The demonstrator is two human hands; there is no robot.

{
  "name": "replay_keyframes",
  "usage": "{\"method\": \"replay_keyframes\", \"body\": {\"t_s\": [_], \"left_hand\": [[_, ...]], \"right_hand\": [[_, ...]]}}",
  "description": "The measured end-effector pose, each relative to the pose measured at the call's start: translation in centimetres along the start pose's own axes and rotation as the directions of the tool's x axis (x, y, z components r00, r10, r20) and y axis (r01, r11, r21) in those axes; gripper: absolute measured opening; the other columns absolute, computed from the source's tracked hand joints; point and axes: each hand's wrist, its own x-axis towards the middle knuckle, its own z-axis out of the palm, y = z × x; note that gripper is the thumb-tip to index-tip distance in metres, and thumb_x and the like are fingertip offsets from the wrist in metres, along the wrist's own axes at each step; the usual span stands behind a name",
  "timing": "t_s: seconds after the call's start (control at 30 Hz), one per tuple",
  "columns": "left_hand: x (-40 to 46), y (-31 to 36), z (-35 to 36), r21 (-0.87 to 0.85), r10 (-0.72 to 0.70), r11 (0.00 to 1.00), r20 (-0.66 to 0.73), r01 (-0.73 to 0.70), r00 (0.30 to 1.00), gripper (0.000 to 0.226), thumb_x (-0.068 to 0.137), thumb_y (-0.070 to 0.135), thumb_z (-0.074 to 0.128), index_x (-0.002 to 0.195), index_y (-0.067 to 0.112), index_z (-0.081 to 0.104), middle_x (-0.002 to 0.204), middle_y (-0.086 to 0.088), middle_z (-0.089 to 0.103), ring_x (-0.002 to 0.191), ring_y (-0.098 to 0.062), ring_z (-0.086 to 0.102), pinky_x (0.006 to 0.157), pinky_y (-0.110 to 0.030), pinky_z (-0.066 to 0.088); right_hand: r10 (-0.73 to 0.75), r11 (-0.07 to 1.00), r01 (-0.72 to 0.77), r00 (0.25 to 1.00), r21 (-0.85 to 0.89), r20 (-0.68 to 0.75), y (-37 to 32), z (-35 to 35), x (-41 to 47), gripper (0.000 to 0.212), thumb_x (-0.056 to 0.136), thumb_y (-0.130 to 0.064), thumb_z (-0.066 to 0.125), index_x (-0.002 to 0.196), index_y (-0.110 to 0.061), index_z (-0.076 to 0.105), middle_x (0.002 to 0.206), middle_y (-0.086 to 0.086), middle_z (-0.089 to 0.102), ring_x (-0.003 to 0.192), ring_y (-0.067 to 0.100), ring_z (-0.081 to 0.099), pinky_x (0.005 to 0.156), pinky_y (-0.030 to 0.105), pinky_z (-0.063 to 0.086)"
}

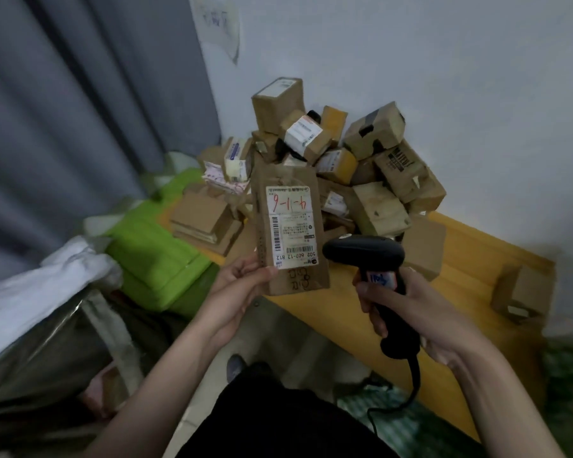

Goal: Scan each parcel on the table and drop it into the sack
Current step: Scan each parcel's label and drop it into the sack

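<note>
My left hand (242,285) pinches the lower left corner of a flat brown cardboard parcel (305,282) and holds it upright in front of me. Its white shipping label (291,226) faces me, with red handwriting and barcodes. My right hand (407,312) grips the handle of a black barcode scanner (364,252). The scanner's head sits just right of the label's lower barcode. Behind the parcel, a heap of brown cardboard parcels (371,160) is piled on the yellow wooden table (470,279) against the white wall.
A green sack (153,252) lies left of the table, below a grey curtain (80,94). A white sack over a metal frame (47,285) stands at the near left. A lone open box (523,292) sits at the table's right end. The scanner cable (410,385) hangs down.
</note>
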Motion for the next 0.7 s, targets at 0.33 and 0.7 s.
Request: {"method": "replay_keyframes", "body": {"t_s": [0.33, 0.7], "left_hand": [[-4.7, -1.5, -11.4, 0.113, -0.008, 0.993, -0.311, 0.046, 0.95, 0.038, 0.08, -0.003, 0.076, 0.116, 0.005, 0.069, 0.111, -0.009, 0.076, 0.108, -0.024, 0.07, 0.095, -0.032, 0.054], [-15.2, -5.4, -28.6, 0.14, -0.125, 0.914, -0.795, 0.381, 0.594, 0.031, 0.078, 0.007, 0.082, 0.104, 0.017, 0.068, 0.101, -0.002, 0.073, 0.085, -0.014, 0.069, 0.071, -0.023, 0.059]], "right_hand": [[0.112, 0.97, -0.053, 0.963, -0.236, 0.247, -0.2, 9.8, 6.3, 0.016, 0.093, -0.02, 0.068, 0.094, -0.004, 0.063, 0.074, 0.012, 0.061, 0.057, 0.024, 0.053, 0.057, 0.035, 0.043], [0.231, 0.913, -0.012, 0.837, -0.407, 0.495, 0.9, 25.4, 12.2, 0.014, 0.096, -0.014, 0.064, 0.093, 0.0, 0.062, 0.07, 0.01, 0.063, 0.054, 0.021, 0.055, 0.051, 0.027, 0.047]]}}
